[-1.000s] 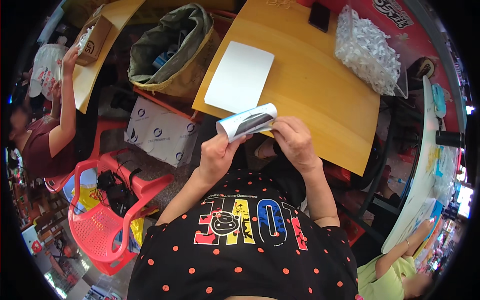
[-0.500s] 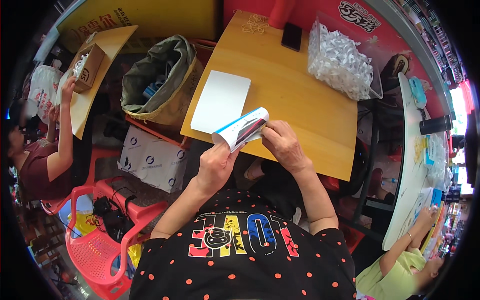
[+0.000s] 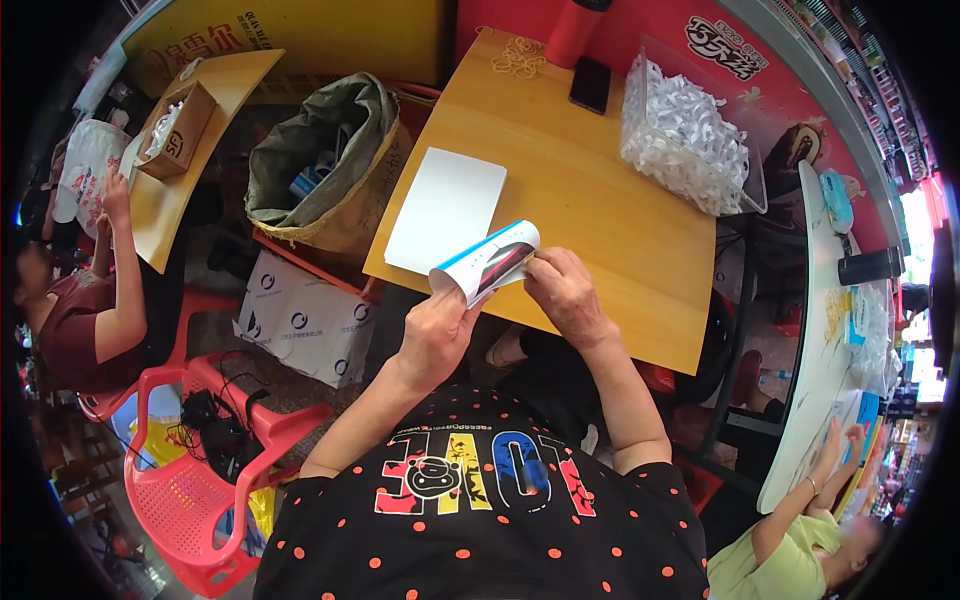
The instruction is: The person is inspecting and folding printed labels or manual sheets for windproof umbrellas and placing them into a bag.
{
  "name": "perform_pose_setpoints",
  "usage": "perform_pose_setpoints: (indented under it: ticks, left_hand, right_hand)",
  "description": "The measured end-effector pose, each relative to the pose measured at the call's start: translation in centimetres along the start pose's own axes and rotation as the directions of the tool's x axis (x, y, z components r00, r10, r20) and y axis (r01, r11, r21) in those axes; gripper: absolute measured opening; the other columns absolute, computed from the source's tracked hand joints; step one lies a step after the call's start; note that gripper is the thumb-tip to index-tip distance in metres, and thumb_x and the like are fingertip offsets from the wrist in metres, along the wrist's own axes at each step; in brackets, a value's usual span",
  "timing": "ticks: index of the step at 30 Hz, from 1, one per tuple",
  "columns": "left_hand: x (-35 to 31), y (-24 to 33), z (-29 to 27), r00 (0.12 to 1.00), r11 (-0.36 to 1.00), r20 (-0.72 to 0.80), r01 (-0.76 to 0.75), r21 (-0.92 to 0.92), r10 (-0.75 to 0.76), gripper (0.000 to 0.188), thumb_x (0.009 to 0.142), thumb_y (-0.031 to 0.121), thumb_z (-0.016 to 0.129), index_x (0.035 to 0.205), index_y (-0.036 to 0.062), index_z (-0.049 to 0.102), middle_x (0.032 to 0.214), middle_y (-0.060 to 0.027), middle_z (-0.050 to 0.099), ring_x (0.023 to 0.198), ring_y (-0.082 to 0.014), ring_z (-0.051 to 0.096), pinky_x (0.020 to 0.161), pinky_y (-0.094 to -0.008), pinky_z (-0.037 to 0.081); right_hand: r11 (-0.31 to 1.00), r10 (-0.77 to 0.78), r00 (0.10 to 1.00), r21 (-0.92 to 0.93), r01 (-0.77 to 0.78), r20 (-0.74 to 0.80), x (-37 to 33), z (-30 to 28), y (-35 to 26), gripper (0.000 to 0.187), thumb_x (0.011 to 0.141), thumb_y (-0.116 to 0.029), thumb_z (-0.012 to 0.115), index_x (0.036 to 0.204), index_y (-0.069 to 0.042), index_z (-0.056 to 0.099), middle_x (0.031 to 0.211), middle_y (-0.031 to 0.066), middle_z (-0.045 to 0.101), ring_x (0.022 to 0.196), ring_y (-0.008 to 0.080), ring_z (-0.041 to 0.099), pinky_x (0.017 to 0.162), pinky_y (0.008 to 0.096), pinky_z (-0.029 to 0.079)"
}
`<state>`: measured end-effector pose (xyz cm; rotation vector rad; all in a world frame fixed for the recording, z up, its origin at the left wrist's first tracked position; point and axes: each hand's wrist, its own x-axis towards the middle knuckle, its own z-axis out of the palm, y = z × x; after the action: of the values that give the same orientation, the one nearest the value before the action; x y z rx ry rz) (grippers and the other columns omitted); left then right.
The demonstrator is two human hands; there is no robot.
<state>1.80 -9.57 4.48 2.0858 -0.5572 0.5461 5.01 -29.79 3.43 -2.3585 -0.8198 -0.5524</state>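
Between my two hands is a curled printed sheet [image 3: 487,262], white with a blue edge and a dark and red picture, held just over the table's near edge. My left hand [image 3: 437,335] is closed round its lower left end. With bent fingers my right hand [image 3: 568,292] pinches its right end; the fingertips are partly hidden by the paper. A stack of white sheets [image 3: 446,208] lies flat on the wooden table [image 3: 590,200], just beyond the curled sheet.
At the back right is a clear bin [image 3: 690,140] of white strips. A phone [image 3: 590,85], a red bottle [image 3: 575,32] and rubber bands [image 3: 518,57] lie at the far side. A sack [image 3: 320,160] and red chair [image 3: 200,480] stand left. Two people sit at side tables.
The view has shifted slightly, so the table sits a little lower. My hands keep their hold on the curled sheet. The person at right has brought their hands together, raised.
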Motion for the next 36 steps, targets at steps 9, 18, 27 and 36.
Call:
perform_pose_setpoints:
  ticks: [9, 18, 27, 36]
  left_hand:
    - [0.1, -0.1, -0.2, 0.999, 0.999, -0.008, 0.048, 0.012, -0.047, 0.018, 0.084, 0.0, 0.065, 0.101, -0.0033, 0.065, 0.089, -0.0175, 0.068, 0.076, -0.0292, 0.068, 0.062, -0.0323, 0.053]
    - [0.0, -0.5, 0.2, 0.999, 0.999, -0.003, 0.047, -0.022, -0.047, 0.017, 0.084, 0.0, 0.065, 0.101, -0.004, 0.065, 0.088, -0.0182, 0.068, 0.077, -0.0303, 0.068, 0.064, -0.032, 0.053]
    - [-0.1, -1.0, -1.2, 0.996, 0.995, 0.007, -0.092, 0.031, 0.092, 0.019, 0.078, -0.002, 0.07, 0.096, -0.0036, 0.066, 0.087, -0.0175, 0.068, 0.073, -0.0301, 0.068, 0.061, -0.0324, 0.053]
    - [0.1, -1.5, -1.6, 0.982, 0.983, 0.056, -0.183, 0.021, 0.182, 0.022, 0.073, -0.002, 0.073, 0.095, -0.0026, 0.067, 0.08, -0.0156, 0.067, 0.066, -0.0287, 0.067, 0.057, -0.0316, 0.052]
  right_hand:
    - [0.998, -0.04, 0.996, 0.044, 0.044, -0.074, 0.7, 0.2, 0.0, 0.02, 0.068, 0.008, 0.068, 0.082, 0.0, 0.057, 0.087, 0.0121, 0.058, 0.08, 0.0295, 0.059, 0.07, 0.0364, 0.049]
    - [0.996, 0.021, 0.997, 0.088, -0.015, -0.069, 0.4, 0.6, 0.2, 0.023, 0.066, 0.009, 0.068, 0.081, -0.002, 0.054, 0.084, 0.0132, 0.058, 0.08, 0.0302, 0.059, 0.068, 0.0362, 0.049]
    - [0.588, 0.572, 0.806, 0.609, -0.533, 0.154, 0.3, -1.6, 1.0, 0.013, 0.08, -0.008, 0.069, 0.091, -0.001, 0.064, 0.077, 0.0048, 0.061, 0.072, 0.0114, 0.057, 0.064, 0.0251, 0.045]
    - [0.674, 0.429, 0.799, 0.44, -0.594, 0.422, 1.8, -3.2, 0.8, 0.01, 0.084, -0.008, 0.067, 0.085, 0.002, 0.066, 0.074, 0.0008, 0.061, 0.068, 0.0063, 0.052, 0.06, 0.0224, 0.043]
